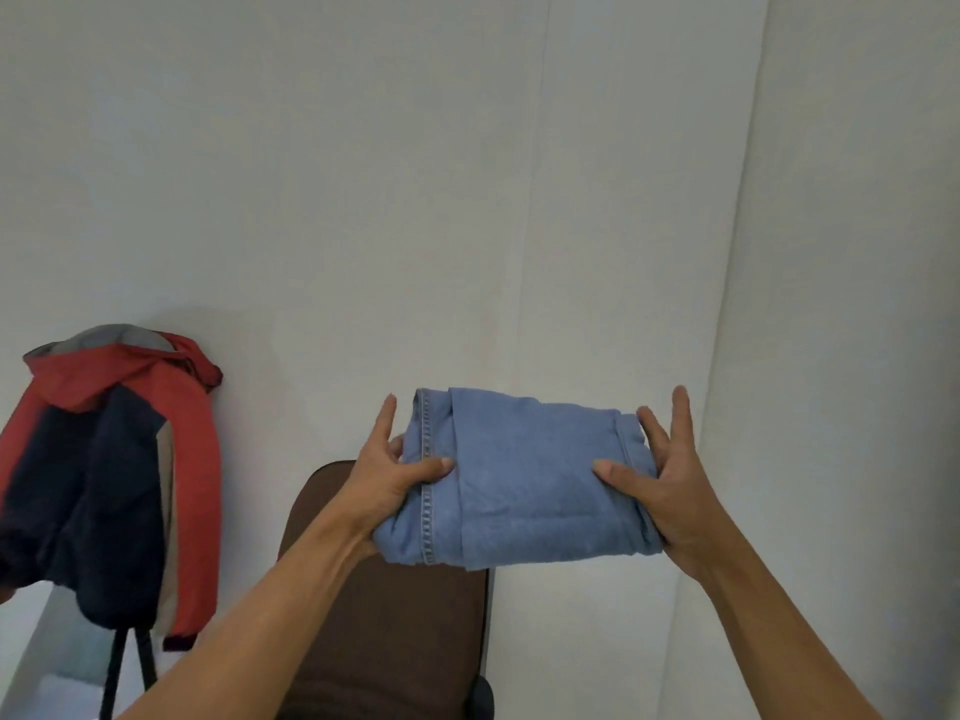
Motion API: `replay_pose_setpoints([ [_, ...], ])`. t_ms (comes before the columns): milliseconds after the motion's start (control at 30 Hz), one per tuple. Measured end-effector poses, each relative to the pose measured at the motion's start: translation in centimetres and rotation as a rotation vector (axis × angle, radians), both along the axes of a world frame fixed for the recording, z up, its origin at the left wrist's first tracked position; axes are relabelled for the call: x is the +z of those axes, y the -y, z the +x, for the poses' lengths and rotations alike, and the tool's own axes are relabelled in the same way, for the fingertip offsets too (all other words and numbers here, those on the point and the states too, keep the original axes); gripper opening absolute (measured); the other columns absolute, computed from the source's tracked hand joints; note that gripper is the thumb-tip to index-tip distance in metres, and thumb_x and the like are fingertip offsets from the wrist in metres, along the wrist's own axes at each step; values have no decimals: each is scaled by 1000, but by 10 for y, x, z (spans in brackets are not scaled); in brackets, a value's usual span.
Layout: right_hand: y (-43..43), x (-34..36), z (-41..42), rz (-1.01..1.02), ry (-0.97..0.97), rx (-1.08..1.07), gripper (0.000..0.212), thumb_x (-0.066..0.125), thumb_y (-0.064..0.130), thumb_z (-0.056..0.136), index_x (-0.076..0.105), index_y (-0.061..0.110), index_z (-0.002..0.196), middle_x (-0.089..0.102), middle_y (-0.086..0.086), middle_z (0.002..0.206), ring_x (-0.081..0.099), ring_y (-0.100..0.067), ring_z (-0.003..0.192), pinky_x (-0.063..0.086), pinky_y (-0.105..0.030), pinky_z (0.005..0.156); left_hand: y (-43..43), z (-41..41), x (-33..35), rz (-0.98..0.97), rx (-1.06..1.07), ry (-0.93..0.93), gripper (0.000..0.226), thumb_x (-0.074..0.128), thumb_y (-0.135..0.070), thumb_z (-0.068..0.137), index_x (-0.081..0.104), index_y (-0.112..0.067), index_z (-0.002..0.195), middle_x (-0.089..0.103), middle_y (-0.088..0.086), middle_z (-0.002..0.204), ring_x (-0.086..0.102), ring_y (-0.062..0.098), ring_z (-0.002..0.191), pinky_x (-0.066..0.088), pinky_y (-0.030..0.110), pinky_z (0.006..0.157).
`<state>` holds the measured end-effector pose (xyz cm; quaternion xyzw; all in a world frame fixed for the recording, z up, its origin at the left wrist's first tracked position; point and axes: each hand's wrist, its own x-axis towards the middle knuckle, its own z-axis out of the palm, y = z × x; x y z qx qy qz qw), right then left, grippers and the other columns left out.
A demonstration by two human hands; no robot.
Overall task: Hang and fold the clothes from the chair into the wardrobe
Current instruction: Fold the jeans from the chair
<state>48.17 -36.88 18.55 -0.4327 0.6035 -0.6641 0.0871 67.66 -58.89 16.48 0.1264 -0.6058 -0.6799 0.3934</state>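
A folded pair of light blue jeans point(524, 480) is held in the air in front of a white wall, above the brown chair point(384, 631). My left hand point(387, 475) grips the bundle's left end, thumb on top along the stitched seam. On the right end my right hand point(662, 485) does the same, thumb pressed on the denim and fingers spread behind it. A red, navy and grey hooded jacket point(109, 475) hangs at the left, draped over a black-legged stand.
White panels point(519, 174) fill the view ahead, with vertical seams at the middle and right. The chair's brown backrest rises below the jeans. Thin black legs point(117, 678) show under the jacket at the lower left.
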Motion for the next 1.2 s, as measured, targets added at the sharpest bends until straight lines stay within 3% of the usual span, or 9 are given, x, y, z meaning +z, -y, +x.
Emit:
replay_pose_setpoints([
  [67, 1, -2, 2, 58, 374, 52, 123, 85, 57, 64, 4, 45, 156, 37, -1, 157, 54, -28, 132, 54, -52, 95, 0, 1, -6, -55, 21, -35, 120, 78, -1, 73, 1, -44, 155, 59, 10, 136, 67, 26, 113, 54, 50, 95],
  [167, -4, 2, 14, 190, 747, 324, 69, 70, 62, 79, 65, 16, 129, 70, -15, 123, 70, -35, 105, 54, -48, 89, 2, 2, -14, -82, 38, -25, 113, 73, 3, 82, 0, -44, 155, 64, 10, 126, 71, 25, 100, 60, 36, 76],
  [333, -1, -14, 22, 176, 644, 238, 44, 66, 36, 91, 67, 1, 118, 74, -19, 107, 75, -31, 88, 59, -36, 66, -6, -5, -32, 8, 42, -8, 114, 82, -23, 74, 6, -36, 158, 68, -7, 106, 73, 16, 95, 61, 36, 77],
  [433, -1, -28, 15, 111, 590, 156, 39, 65, 33, 93, 67, 4, 118, 74, -16, 108, 73, -32, 96, 57, -38, 74, -6, -14, -46, 7, 39, 22, 113, 81, -9, 76, 6, -31, 158, 67, -11, 99, 74, 6, 82, 59, 25, 65],
  [567, -14, -45, 8, 6, 401, 16, 42, 77, 29, 82, 66, 8, 117, 75, -11, 110, 72, -31, 101, 57, -45, 85, -6, -26, -54, 50, -110, 69, 116, 97, -29, 53, 35, -18, 151, 68, 10, 123, 73, 24, 99, 61, 38, 74],
  [733, -44, -56, 1, -136, 386, -51, 79, 89, 31, 64, 54, 20, 134, 70, -6, 122, 70, -30, 108, 58, -47, 84, -34, -42, -54, 325, -372, 153, 23, 75, -25, 71, 80, -7, 85, 76, 16, 89, 74, 30, 71, 63, 42, 66],
  [933, -103, -41, 11, -121, 765, 124, 74, 101, 38, 25, 82, 9, 90, 75, -18, 99, 75, -32, 82, 61, -43, 63, -73, -72, -50, 182, -400, 75, 80, 93, -31, 46, 66, -3, 116, 76, 13, 94, 74, 26, 77, 62, 37, 64],
  [1100, -171, -28, 19, -185, 767, -95, 27, 68, 30, 86, 79, 8, 98, 76, -16, 92, 75, -26, 71, 61, -34, 56, -137, -104, -40, 171, -548, 91, 56, 75, -13, 72, 61, -4, 126, 76, 10, 94, 74, 22, 76, 59, 30, 60],
  [1200, -221, -32, 22, -189, 747, -232, 34, 58, 36, 96, 82, 16, 82, 77, -14, 94, 75, -25, 74, 58, -38, 68, -179, -127, -47, 183, -633, 82, 68, 79, -18, 75, 54, -15, 138, 69, 11, 124, 70, 27, 104, 57, 43, 91],
])
